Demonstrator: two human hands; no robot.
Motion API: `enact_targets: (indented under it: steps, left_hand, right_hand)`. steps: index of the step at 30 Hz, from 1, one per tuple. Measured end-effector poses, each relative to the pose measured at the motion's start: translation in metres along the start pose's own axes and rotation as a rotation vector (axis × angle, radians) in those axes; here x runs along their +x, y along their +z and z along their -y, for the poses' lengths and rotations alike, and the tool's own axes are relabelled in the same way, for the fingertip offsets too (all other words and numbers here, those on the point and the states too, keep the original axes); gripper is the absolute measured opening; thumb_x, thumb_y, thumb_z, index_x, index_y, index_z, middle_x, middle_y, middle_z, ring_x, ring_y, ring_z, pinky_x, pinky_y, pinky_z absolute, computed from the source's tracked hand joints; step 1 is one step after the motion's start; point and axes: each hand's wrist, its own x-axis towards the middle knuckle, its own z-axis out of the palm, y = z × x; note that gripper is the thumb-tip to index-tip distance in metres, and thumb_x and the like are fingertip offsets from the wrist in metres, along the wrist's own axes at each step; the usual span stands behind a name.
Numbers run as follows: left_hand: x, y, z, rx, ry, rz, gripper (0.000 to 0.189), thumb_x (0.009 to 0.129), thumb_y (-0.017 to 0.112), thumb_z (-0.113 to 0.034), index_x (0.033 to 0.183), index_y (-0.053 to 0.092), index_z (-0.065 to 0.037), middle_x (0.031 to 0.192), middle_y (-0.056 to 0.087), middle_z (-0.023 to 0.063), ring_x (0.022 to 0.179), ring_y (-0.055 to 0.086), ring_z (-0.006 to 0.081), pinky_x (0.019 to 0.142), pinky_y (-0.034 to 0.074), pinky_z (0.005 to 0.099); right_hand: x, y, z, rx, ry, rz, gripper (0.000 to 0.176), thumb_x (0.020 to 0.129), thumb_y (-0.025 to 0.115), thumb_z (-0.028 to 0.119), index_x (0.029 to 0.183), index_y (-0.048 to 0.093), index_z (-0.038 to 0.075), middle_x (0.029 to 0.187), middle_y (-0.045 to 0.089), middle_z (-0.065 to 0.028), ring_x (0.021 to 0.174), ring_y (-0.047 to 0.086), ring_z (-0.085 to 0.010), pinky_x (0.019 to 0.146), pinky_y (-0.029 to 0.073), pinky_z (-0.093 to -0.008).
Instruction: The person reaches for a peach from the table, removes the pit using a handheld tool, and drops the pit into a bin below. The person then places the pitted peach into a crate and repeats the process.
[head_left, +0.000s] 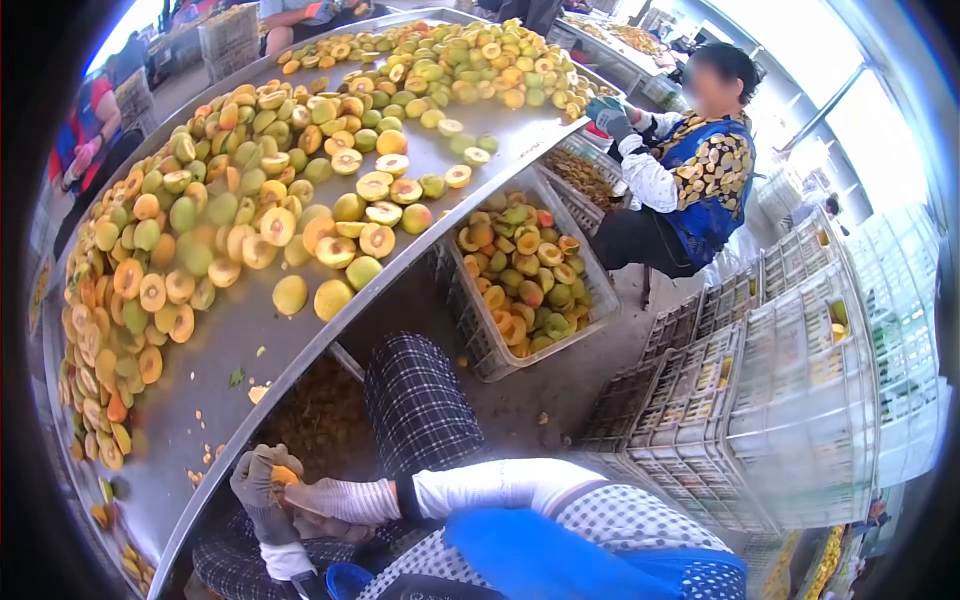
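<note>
My left hand [260,490], in a grey glove, is low by the near edge of the metal table, its fingers closed round an orange piece of apricot [286,475]. My right hand [338,505], in a paler glove, meets the left one at the fruit. Its fingers look curled, but what they grip is hidden. On the metal table [235,340] beyond lie many green and orange apricots [275,227], some whole, others cut in half with brown centres showing. Small scraps are scattered on the bare metal near my left hand.
A plastic crate of apricot halves [525,270] stands beside the table. A co-worker [690,165] in gloves sits at its far right. Stacked crates [740,400] rise on the right. Below the table edge is a brown heap [325,420], near my plaid-covered knee [420,400].
</note>
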Motion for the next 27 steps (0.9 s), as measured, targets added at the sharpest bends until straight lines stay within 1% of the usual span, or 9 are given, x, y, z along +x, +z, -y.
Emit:
enact_targets:
  steps: [4, 7, 11, 13, 17, 19, 22, 24, 27]
  left_hand:
    - [0.001, -0.004, 0.017, -0.036, 0.003, -0.161, 0.026, 0.089, 0.063, -0.023, 0.073, 0.061, -0.003, 0.062, 0.060, 0.0098, 0.051, 0.056, 0.0151, 0.053, 0.048, 0.0266]
    - [0.000, -0.019, 0.014, 0.245, -0.032, 0.271, 0.027, 0.090, 0.062, -0.025, 0.075, 0.057, -0.004, 0.061, 0.057, 0.0064, 0.054, 0.056, 0.0149, 0.051, 0.046, 0.0256]
    - [-0.010, 0.022, 0.008, -0.390, -0.060, -0.199, 0.035, 0.092, 0.059, -0.039, 0.090, 0.055, -0.004, 0.065, 0.052, 0.0037, 0.056, 0.053, 0.0133, 0.050, 0.043, 0.0222]
    - [-0.011, 0.010, -0.003, -0.067, 0.270, -0.338, 0.042, 0.093, 0.055, -0.045, 0.094, 0.057, -0.004, 0.069, 0.055, 0.0060, 0.056, 0.053, 0.0123, 0.047, 0.042, 0.0221]
    - [-0.067, -0.133, -0.055, 0.147, 0.117, -0.635, 0.041, 0.097, 0.049, -0.040, 0.092, 0.061, -0.001, 0.070, 0.061, 0.0137, 0.058, 0.057, 0.0190, 0.052, 0.046, 0.0298]
    - [-0.120, -0.298, -0.043, 1.690, 0.194, -0.495, 0.039, 0.095, 0.050, -0.038, 0.099, 0.061, 0.000, 0.075, 0.062, 0.0169, 0.066, 0.061, 0.0285, 0.058, 0.048, 0.0371]
    - [-0.185, -0.355, -0.066, 2.233, -0.085, -0.525, 0.027, 0.093, 0.049, -0.015, 0.118, 0.059, -0.008, 0.091, 0.065, 0.0129, 0.077, 0.063, 0.0273, 0.061, 0.051, 0.0355]
    - [-0.149, -0.283, -0.116, 1.854, -0.004, -0.643, 0.029, 0.094, 0.052, -0.027, 0.110, 0.060, -0.004, 0.093, 0.065, 0.0173, 0.085, 0.063, 0.0356, 0.069, 0.050, 0.0398]
    - [-0.058, -0.253, -0.137, 1.919, 0.154, -0.477, 0.030, 0.087, 0.046, 0.000, 0.113, 0.061, -0.006, 0.094, 0.063, 0.0161, 0.086, 0.064, 0.0325, 0.074, 0.052, 0.0398]
  right_hand:
    - [-0.004, 0.000, -0.006, 0.185, 0.038, 0.139, 0.057, 0.091, 0.041, 0.065, 0.062, 0.045, 0.016, 0.048, 0.036, 0.0048, 0.034, 0.027, -0.0061, 0.031, 0.020, -0.0227]
    - [-0.009, 0.006, -0.006, 0.362, 0.119, 0.318, 0.056, 0.090, 0.044, 0.064, 0.062, 0.042, 0.016, 0.047, 0.034, 0.0052, 0.033, 0.024, -0.0051, 0.030, 0.017, -0.0217]
    - [0.001, 0.006, -0.016, 0.539, 0.012, 0.416, 0.054, 0.088, 0.048, 0.064, 0.064, 0.042, 0.017, 0.044, 0.026, 0.0051, 0.031, 0.022, -0.0056, 0.027, 0.018, -0.0205]
    - [-0.001, 0.005, -0.011, 0.496, 0.155, 0.401, 0.053, 0.089, 0.044, 0.066, 0.066, 0.042, 0.017, 0.044, 0.026, 0.0048, 0.028, 0.022, -0.0056, 0.024, 0.021, -0.0214]
    - [0.012, -0.002, -0.014, 0.138, 0.227, -0.109, 0.055, 0.086, 0.043, 0.070, 0.075, 0.048, 0.016, 0.047, 0.035, 0.0024, 0.032, 0.029, -0.0085, 0.029, 0.024, -0.0249]
    - [0.010, 0.005, -0.010, -0.099, 0.230, -0.287, 0.057, 0.085, 0.044, 0.069, 0.081, 0.052, 0.013, 0.055, 0.045, -0.0004, 0.038, 0.042, -0.0119, 0.035, 0.031, -0.0272]
    - [0.012, 0.018, -0.007, -0.159, 0.297, -0.245, 0.056, 0.087, 0.043, 0.066, 0.081, 0.051, 0.011, 0.054, 0.045, -0.0005, 0.037, 0.042, -0.0122, 0.034, 0.031, -0.0276]
    - [0.020, 0.015, -0.011, -0.176, 0.253, -0.262, 0.054, 0.090, 0.041, 0.063, 0.081, 0.050, 0.010, 0.053, 0.044, -0.0006, 0.036, 0.041, -0.0120, 0.033, 0.031, -0.0276]
    - [0.019, 0.007, -0.007, -0.216, 0.235, -0.300, 0.052, 0.093, 0.037, 0.059, 0.083, 0.050, 0.010, 0.051, 0.042, 0.0003, 0.036, 0.041, -0.0119, 0.032, 0.032, -0.0275]
